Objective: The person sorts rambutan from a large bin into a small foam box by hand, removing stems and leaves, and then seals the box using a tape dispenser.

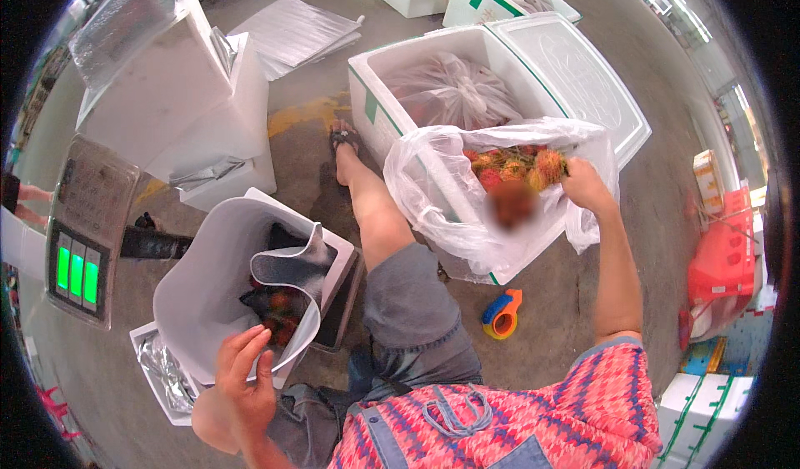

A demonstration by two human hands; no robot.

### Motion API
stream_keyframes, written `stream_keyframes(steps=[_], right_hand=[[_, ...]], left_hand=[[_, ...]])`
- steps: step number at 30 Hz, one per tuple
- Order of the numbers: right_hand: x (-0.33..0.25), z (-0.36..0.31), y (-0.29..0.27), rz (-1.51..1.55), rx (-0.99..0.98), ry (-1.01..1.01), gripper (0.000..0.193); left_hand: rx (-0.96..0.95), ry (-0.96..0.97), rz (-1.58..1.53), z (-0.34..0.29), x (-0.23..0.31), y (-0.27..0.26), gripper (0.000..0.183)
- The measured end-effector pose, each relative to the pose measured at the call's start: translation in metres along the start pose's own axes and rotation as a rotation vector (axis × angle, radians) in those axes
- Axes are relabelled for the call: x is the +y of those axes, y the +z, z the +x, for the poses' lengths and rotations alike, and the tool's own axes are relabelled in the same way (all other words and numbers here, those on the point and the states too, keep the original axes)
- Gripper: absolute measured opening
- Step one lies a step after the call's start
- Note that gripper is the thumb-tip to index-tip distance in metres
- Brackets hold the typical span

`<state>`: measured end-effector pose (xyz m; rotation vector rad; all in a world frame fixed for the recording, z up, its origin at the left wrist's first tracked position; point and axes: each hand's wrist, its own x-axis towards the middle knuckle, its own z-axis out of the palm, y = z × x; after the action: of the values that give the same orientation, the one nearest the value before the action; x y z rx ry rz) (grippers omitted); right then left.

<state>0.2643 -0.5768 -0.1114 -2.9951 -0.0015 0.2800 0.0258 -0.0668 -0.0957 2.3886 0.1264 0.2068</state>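
My right hand is closed at the edge of a bunch of red and orange rambutans, gripping it near a stem. The bunch is over an opened clear plastic bag, which spreads across the near part of a white foam box. Part of the fruit is blurred. My left hand has its fingers stretched out and holds nothing. It is beside the rim of a curved white liner sheet standing in a foam box. Dark, reddish fruit lies inside the liner, partly in shadow.
A tied plastic bag fills the far part of the foam box, beside its lid. A blue and orange tape dispenser lies on the floor. At left are a scale display and stacked foam boxes; foam sheets lie beyond.
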Motion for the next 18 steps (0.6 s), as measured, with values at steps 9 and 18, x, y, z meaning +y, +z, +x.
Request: stream_keyframes(steps=[9, 18], right_hand=[[-0.001, -0.033, -0.080, -0.030, -0.060, -0.032, 0.024], [-0.018, -0.085, -0.197, 0.116, -0.057, -0.108, 0.023]], left_hand=[[0.017, 0.122, 0.004, 0.009, 0.006, 0.005, 0.023], [-0.023, 0.221, -0.054, 0.008, 0.000, 0.011, 0.021]])
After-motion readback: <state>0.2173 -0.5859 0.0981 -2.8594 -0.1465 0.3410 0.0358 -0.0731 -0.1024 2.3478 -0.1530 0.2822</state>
